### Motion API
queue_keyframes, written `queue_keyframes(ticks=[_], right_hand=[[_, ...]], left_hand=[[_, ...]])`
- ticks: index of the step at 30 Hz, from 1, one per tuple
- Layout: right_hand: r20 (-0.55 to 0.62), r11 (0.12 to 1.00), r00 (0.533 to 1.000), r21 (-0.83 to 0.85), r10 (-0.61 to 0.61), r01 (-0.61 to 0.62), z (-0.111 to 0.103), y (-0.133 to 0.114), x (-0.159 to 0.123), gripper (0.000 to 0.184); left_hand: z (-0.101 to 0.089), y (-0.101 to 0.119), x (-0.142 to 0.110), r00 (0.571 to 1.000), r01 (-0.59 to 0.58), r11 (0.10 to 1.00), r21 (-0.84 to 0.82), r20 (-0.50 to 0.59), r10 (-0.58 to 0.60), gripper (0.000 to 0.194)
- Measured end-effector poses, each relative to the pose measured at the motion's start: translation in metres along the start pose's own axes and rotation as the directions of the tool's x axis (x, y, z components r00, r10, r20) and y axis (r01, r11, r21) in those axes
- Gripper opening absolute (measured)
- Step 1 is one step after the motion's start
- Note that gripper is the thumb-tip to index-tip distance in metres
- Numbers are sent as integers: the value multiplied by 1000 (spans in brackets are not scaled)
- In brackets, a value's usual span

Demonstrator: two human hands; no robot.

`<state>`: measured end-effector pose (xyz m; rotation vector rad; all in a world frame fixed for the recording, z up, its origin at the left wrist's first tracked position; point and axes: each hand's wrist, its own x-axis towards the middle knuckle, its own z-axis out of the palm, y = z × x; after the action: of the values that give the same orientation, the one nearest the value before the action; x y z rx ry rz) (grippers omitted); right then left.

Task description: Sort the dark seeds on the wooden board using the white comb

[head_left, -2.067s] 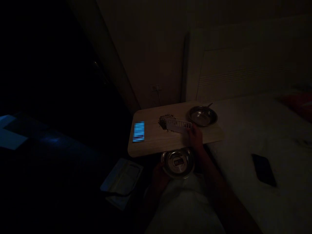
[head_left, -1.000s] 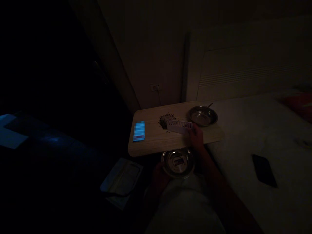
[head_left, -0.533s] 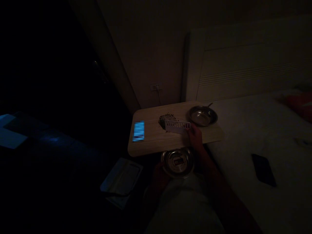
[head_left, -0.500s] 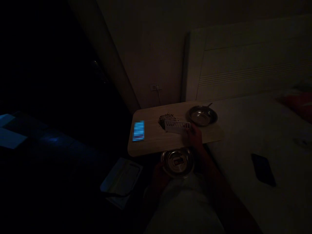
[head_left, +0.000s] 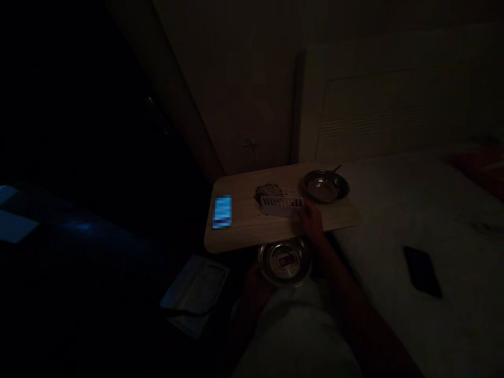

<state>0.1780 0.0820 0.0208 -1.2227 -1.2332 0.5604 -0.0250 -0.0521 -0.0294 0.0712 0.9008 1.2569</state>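
Observation:
My right hand (head_left: 311, 218) is closed on the right end of a white slotted plastic tray (head_left: 279, 210), long and narrow; its exact kind is unclear in the dim light. Just beyond the tray, a pile of small dark bits (head_left: 265, 190) lies spread on the wooden tabletop (head_left: 240, 236). Below the table's front edge, my left hand (head_left: 258, 283) grips the left rim of a shiny metal bowl (head_left: 270, 273). A dark rectangular patch shows at the bottom of this bowl. Most of my left fingers are lost in shadow.
A second metal bowl (head_left: 326, 195) with a utensil handle stands at the table's back right. A lit phone (head_left: 222, 211) lies at the left. On the bed (head_left: 378, 210) rests a dark flat device (head_left: 422, 271). A pale package (head_left: 197, 294) is lower left.
The slotted tray and my right hand have shifted slightly left relative to the table, and the tray sits more level. My left hand still holds the metal bowl.

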Motion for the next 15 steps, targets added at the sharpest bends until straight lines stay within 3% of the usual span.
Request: queue_keyframes(ticks=[9,15], right_hand=[[70,998,997,47,-38,35,21,-14,2,27],[117,998,993,65,-25,18,37,-15,2,26]], left_hand=[[-5,0,-7,994,56,998,-35,91,-53,20],[-8,-6,-3,995,20,999,-40,100,-16,32]])
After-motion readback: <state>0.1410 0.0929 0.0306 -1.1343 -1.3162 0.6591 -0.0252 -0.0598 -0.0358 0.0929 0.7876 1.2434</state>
